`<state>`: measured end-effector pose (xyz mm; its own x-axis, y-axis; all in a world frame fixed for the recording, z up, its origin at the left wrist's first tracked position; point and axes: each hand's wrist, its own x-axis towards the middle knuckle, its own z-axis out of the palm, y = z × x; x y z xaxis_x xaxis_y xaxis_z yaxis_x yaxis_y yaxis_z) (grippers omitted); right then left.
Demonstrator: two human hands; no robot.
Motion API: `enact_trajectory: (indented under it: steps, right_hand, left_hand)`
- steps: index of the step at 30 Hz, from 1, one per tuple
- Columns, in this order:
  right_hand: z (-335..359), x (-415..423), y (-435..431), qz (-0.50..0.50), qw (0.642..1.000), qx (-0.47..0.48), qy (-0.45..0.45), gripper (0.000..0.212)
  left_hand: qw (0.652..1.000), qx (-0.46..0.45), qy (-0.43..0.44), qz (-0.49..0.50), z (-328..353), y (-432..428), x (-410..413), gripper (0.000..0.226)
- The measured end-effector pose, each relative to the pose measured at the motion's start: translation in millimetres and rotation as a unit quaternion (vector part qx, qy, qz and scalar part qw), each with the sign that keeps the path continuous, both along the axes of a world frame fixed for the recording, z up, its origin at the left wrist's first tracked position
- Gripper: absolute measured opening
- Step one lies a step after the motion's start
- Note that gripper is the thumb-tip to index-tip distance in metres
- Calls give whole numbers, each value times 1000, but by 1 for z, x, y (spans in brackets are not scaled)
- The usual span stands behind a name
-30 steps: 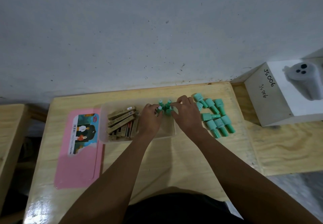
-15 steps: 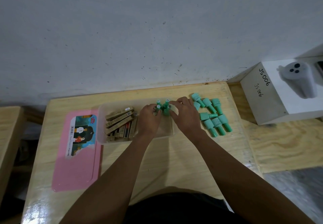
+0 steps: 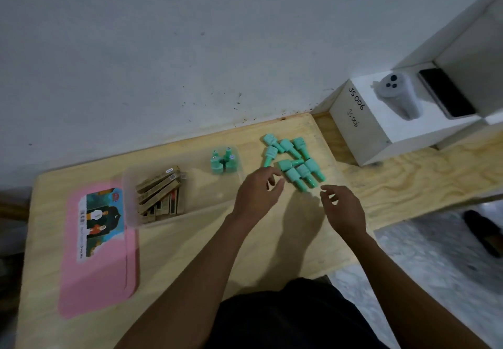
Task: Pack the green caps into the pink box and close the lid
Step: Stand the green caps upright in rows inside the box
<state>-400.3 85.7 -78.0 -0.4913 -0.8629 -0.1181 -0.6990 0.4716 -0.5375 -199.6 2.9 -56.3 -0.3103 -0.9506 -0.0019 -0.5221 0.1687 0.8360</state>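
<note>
Both hands hover empty with fingers loosely curled, left hand point(image 3: 258, 193) and right hand point(image 3: 344, 208) at centre frame, just below the loose green caps point(image 3: 295, 163). The pink lid point(image 3: 98, 261) lies flat at lower left. Beside it, the clear box point(image 3: 129, 207) holds a few upright caps point(image 3: 224, 160) at its right end. The caps look like light, hard, smooth plastic, likely to roll; pinching the wide end seems surest.

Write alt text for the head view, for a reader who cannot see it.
Left hand and right hand, both empty, hover by loose green caps on a table. More caps stand in a box, its lid lying beside it.
</note>
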Motion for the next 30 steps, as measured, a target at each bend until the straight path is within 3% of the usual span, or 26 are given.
enact_trajectory:
  steps: [4, 7, 10, 13, 21, 25, 30]
  right_hand:
    - [-5, -26, 4, 14, 996, 86, -23, 26]
    - [-9, -38, -8, 26, 991, 120, -54, 29]
    - [-10, -42, -24, 51, 988, 141, -48, 32]
    - [-12, -38, -42, 90, 982, 162, -31, 34]
    - [-19, -26, -63, 126, 971, 193, 63, 42]
    - [-14, -36, -59, 116, 970, 206, 52, 47]
    - [-8, -56, -49, 82, 989, 123, -3, 38]
  left_hand:
    - [986, 37, -142, -85, -14, 12, -38, 39]
    - [949, -27, -286, -132, -27, 14, -51, 47]
    - [916, -72, -357, -169, -38, 9, -54, 51]
    - [901, -92, -383, -179, -44, -1, -58, 52]
    - [909, -66, -379, -161, -45, -12, -80, 43]
    - [914, -31, -372, -156, -45, -18, -86, 42]
    - [911, -49, -378, -160, -48, -23, -88, 26]
